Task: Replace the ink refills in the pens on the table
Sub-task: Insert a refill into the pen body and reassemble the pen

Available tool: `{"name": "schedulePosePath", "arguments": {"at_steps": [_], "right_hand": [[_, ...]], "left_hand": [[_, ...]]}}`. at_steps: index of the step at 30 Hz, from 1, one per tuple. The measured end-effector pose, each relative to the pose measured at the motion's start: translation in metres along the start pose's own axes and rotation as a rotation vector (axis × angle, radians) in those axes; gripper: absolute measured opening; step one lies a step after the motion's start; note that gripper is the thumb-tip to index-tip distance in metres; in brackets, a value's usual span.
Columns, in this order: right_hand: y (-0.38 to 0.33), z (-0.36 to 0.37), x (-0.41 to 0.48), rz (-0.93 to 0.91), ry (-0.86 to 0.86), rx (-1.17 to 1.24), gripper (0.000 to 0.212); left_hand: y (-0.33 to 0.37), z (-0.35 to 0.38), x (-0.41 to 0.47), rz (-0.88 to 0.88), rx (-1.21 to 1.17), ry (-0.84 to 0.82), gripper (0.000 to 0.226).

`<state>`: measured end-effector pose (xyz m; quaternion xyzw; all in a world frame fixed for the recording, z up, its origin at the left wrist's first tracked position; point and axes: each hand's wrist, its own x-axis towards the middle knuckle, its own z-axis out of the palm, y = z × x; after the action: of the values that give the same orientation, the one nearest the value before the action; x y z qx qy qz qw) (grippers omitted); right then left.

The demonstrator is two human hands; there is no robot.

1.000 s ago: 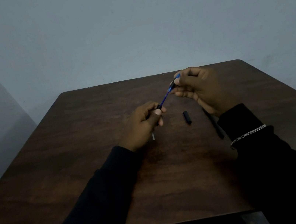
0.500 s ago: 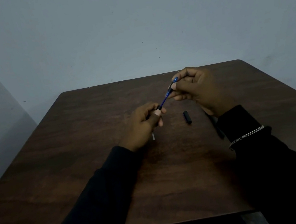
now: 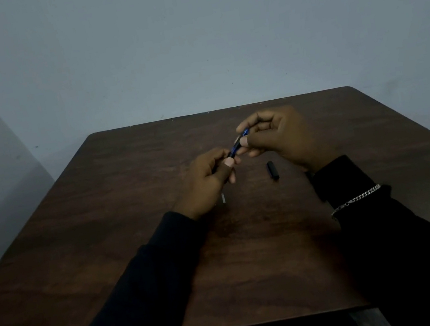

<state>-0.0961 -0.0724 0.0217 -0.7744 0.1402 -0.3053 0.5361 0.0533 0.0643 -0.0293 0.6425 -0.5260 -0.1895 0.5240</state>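
Here the left hand (image 3: 208,180) pinches the lower end of the blue pen (image 3: 236,146) and the right hand (image 3: 280,138) pinches its upper end, above the desk (image 3: 134,232). It looks light, stiff and slick: best gripped near both ends.

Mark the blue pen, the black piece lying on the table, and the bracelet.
Blue pen (image 3: 235,149): head view, on the exposed blue barrel.
Black piece (image 3: 272,170): head view, middle of its body.
Bracelet (image 3: 356,199): head view, middle of the chain.
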Motion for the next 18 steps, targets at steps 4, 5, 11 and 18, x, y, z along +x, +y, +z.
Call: {"name": "schedulePosePath", "arguments": {"at_steps": [4,5,11,18], "right_hand": [[-0.0018,-0.0031,-0.0023,0.001,-0.032,-0.059,0.017],[-0.0013,-0.0043,-0.0017,0.007,-0.039,-0.073,0.016],[0.0009,-0.0063,-0.0015,0.012,-0.075,-0.194,0.011],[0.0043,-0.0024,-0.0033,-0.025,-0.089,-0.458,0.054]], "left_hand": [[-0.0006,-0.0013,-0.0013,0.017,0.055,0.001,0.024],[0.0002,-0.0018,-0.0018,0.022,0.071,-0.002,0.023],[-0.0007,-0.005,-0.0017,0.048,0.167,-0.014,0.025],[0.0028,-0.0032,-0.0036,0.083,0.283,-0.04,0.022]]}}
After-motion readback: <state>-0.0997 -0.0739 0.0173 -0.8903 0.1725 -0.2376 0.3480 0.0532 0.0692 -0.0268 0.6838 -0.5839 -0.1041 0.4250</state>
